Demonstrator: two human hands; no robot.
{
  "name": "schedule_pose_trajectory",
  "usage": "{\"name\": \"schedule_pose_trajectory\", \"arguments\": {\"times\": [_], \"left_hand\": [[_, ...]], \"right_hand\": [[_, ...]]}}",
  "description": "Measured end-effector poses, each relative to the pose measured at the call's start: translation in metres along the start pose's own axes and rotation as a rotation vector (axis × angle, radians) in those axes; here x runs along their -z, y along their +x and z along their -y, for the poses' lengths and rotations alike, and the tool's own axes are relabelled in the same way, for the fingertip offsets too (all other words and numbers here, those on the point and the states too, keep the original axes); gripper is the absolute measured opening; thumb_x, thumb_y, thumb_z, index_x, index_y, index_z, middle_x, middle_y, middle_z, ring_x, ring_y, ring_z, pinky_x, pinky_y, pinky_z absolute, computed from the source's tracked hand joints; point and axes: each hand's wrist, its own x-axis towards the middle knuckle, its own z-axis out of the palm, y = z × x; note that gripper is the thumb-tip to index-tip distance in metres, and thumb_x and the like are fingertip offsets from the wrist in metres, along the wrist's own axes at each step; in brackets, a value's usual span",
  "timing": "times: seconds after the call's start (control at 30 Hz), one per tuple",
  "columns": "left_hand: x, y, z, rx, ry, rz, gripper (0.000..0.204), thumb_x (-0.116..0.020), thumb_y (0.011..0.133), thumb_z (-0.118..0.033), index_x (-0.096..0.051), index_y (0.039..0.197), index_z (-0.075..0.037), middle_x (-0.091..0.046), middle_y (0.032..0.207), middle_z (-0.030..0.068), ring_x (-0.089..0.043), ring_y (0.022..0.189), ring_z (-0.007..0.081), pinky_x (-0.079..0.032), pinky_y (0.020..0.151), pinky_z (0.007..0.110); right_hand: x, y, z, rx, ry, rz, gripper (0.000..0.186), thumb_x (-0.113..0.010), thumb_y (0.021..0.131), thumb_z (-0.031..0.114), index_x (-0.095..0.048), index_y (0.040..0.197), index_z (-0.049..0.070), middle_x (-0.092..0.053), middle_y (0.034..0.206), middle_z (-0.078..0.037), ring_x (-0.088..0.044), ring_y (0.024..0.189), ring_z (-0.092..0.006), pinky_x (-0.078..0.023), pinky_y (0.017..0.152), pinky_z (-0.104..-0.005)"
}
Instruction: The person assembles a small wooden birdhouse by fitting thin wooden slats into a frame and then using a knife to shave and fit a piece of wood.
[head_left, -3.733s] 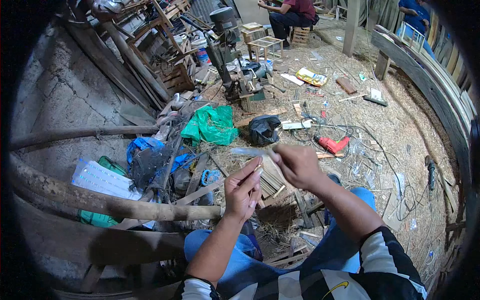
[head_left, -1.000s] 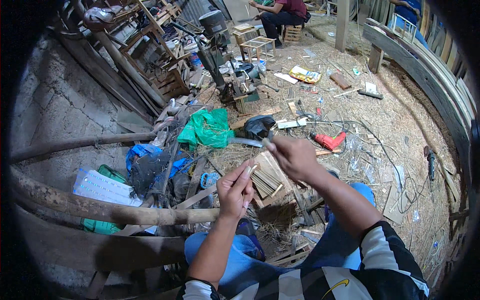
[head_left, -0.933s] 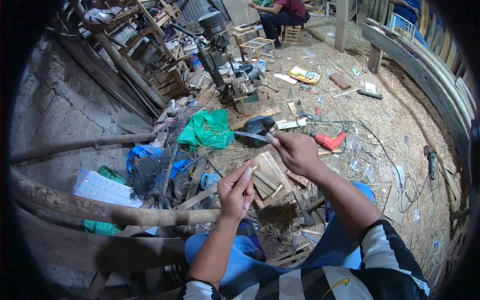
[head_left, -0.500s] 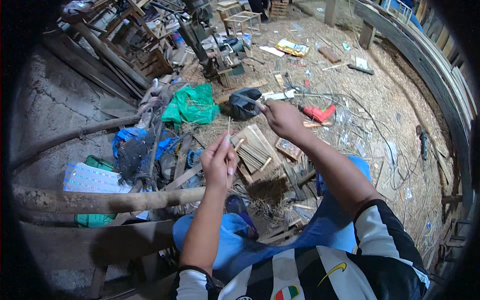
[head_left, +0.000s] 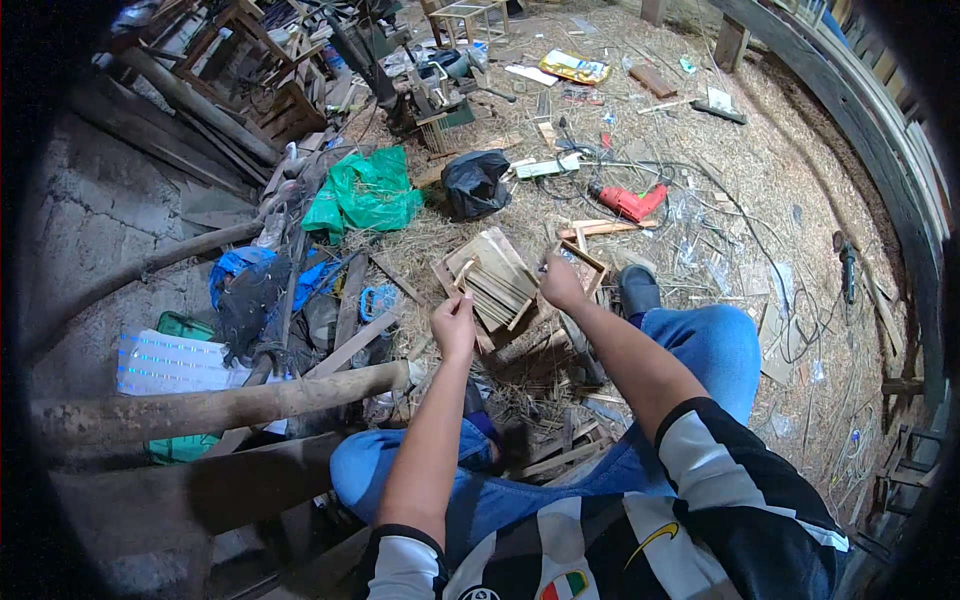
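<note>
In front of me a wooden board (head_left: pixel 492 246) carries a row of thin wooden sticks (head_left: pixel 497 291) lying side by side. Over the near left end of the sticks is my left hand (head_left: pixel 455 325), its thumb and fingers pinched together; what they hold is too small to make out. A short wooden piece (head_left: pixel 463 272) lies across the stick ends just above those fingertips. My right hand (head_left: pixel 563 284) is closed at the board's right side, beside a small wooden tray (head_left: pixel 590 266). Its fingers mostly hide whatever is in them.
Beyond the board are a black plastic bag (head_left: pixel 476 184) and a green plastic bag (head_left: pixel 365 192). A red power drill (head_left: pixel 632 202) with its cable lies on the straw-littered ground, farther right an angle grinder (head_left: pixel 848 270). A round wooden pole (head_left: pixel 220 402) crosses at left.
Both hands have come down to the board. My right hand dropped from beside the black bag, where it held a thin piece; the upright thin stick in my left hand no longer shows clearly.
</note>
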Motion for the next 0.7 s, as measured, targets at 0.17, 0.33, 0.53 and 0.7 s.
{"name": "schedule_pose_trajectory", "arguments": {"times": [0.17, 0.33, 0.53, 0.7], "left_hand": [[-0.014, 0.001, 0.012, 0.097, 0.018, 0.081, 0.029, -0.073, 0.092, -0.024, -0.074, 0.086, 0.004, -0.061, 0.064, 0.0005, -0.054, 0.061, 0.0073, -0.042, 0.057, 0.029], [-0.017, -0.002, 0.024, 0.124, 0.026, 0.107, 0.028, -0.073, 0.092, -0.023, -0.073, 0.085, 0.004, -0.058, 0.063, -0.0014, -0.050, 0.057, 0.0072, -0.040, 0.053, 0.029], [-0.033, -0.003, 0.036, 0.147, 0.046, 0.161, 0.027, -0.073, 0.093, -0.026, -0.073, 0.090, 0.001, -0.057, 0.067, -0.0029, -0.049, 0.053, 0.0067, -0.041, 0.049, 0.025], [-0.026, -0.010, 0.020, 0.198, -0.013, 0.156, 0.028, -0.073, 0.093, -0.026, -0.072, 0.090, 0.001, -0.058, 0.069, -0.0020, -0.051, 0.054, 0.0069, -0.043, 0.049, 0.025]], "right_hand": [[-0.025, 0.000, -0.020, -0.027, 0.088, -0.004, 0.026, -0.058, 0.084, 0.003, -0.056, 0.109, -0.002, -0.063, 0.105, -0.030, -0.061, 0.104, -0.0473, -0.048, 0.091, -0.0544], [-0.039, 0.004, -0.017, -0.025, 0.158, 0.044, 0.022, -0.064, 0.084, 0.011, -0.069, 0.103, 0.001, -0.068, 0.100, -0.027, -0.065, 0.099, -0.0436, -0.051, 0.090, -0.0511], [-0.033, 0.014, -0.032, -0.071, 0.051, 0.158, 0.029, -0.065, 0.088, 0.030, -0.075, 0.105, 0.008, -0.071, 0.101, -0.024, -0.069, 0.097, -0.0407, -0.053, 0.090, -0.0481], [-0.026, 0.016, -0.026, -0.170, 0.109, 0.247, 0.035, -0.064, 0.090, 0.036, -0.073, 0.114, 0.012, -0.071, 0.110, -0.021, -0.067, 0.106, -0.0384, -0.051, 0.094, -0.0471]]}}
